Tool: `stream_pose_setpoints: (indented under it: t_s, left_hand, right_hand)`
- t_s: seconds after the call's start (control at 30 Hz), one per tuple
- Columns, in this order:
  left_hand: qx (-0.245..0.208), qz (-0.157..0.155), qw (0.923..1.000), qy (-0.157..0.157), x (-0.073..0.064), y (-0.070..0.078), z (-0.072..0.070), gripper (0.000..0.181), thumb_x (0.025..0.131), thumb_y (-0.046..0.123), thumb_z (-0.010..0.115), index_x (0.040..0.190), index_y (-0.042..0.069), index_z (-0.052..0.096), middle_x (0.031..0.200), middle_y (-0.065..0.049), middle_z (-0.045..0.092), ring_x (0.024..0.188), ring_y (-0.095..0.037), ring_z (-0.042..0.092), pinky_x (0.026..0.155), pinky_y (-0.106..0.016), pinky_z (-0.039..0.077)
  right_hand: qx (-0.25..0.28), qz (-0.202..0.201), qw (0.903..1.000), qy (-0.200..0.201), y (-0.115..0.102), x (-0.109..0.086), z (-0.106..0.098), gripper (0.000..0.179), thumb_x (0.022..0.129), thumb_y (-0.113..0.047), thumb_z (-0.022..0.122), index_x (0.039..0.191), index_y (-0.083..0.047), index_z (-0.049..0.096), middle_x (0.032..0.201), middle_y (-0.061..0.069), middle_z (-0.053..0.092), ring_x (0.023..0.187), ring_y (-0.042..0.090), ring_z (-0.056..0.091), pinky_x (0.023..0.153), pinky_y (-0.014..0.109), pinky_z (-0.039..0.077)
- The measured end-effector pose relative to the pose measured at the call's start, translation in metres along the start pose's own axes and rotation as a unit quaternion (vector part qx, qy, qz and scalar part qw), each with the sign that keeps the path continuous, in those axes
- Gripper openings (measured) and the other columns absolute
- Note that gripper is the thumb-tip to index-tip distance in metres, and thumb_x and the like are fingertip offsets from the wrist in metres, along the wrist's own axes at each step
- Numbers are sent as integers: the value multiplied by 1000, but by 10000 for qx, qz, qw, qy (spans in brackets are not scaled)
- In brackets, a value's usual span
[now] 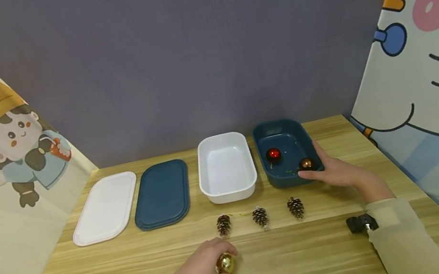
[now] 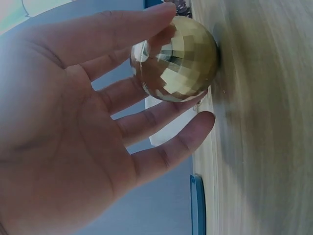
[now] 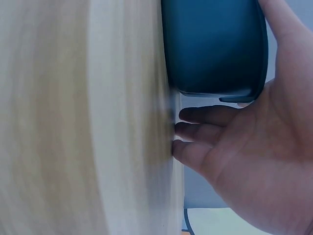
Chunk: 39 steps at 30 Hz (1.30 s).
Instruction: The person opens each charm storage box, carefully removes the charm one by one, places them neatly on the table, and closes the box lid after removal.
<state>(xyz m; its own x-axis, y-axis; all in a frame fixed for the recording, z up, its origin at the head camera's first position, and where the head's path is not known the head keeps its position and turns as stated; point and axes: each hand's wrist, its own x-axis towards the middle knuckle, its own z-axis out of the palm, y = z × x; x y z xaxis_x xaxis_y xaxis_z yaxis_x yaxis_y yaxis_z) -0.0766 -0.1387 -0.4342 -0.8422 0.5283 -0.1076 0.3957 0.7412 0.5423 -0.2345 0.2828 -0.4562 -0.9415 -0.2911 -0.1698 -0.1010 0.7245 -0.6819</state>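
Note:
A shiny faceted gold Christmas bauble is pinched between the thumb and fingers of my left hand, right at the tabletop. My right hand spreads around the front right corner of the dark blue container. Its thumb lies along the front rim, and the other fingers reach down outside the right wall to the table. Inside that container are a red bauble and a bronze bauble, the latter beside the right thumb. Just beyond my left hand lies a pine cone.
Two more pine cones, a middle one and a right one, lie before the containers. A white container stands left of the blue one. Further left lie a blue lid and a white lid. A grey wall rises behind.

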Motion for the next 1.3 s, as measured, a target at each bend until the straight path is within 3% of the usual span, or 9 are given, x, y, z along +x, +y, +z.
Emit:
stream_pose_setpoints:
  t_s: [0.2, 0.5, 1.07, 1.3]
  left_hand:
    - [77, -63, 9999, 42, 0, -1, 1, 43, 81, 15, 88, 121, 20, 75, 131, 1, 72, 129, -26, 65, 109, -47, 55]
    - [175, 94, 9997, 147, 0, -4, 2, 45, 76, 3, 84, 117, 20, 75, 127, 1, 73, 124, -25, 66, 107, -45, 56]
    - [171, -175, 9997, -31, 0, -3, 0, 49, 77, 13, 88, 123, 21, 74, 135, 0, 70, 129, -30, 65, 110, -51, 55]
    - [105, -192, 9998, -45, 0, -2, 0, 47, 79, 17, 90, 123, 21, 74, 129, 2, 72, 124, -26, 66, 107, -49, 56]
  right_hand:
    - [8, -37, 10000, 10, -1, -1, 0, 125, 99, -62, 66, 166, -19, -30, 175, 36, -2, 155, 65, 19, 117, 81, 29]
    - [-75, 75, 9999, -20, 0, 0, -1, 126, 99, -64, 65, 164, -19, -32, 174, 37, -2, 154, 66, 22, 117, 80, 31]
    - [-89, 95, 9999, -14, -1, 0, -1, 125, 98, -65, 65, 165, -20, -32, 174, 37, 1, 153, 66, 23, 117, 80, 31]
    - [-105, 121, 9999, -3, -1, -1, -1, 126, 98, -65, 65, 165, -20, -32, 173, 38, 2, 152, 66, 25, 116, 80, 32]
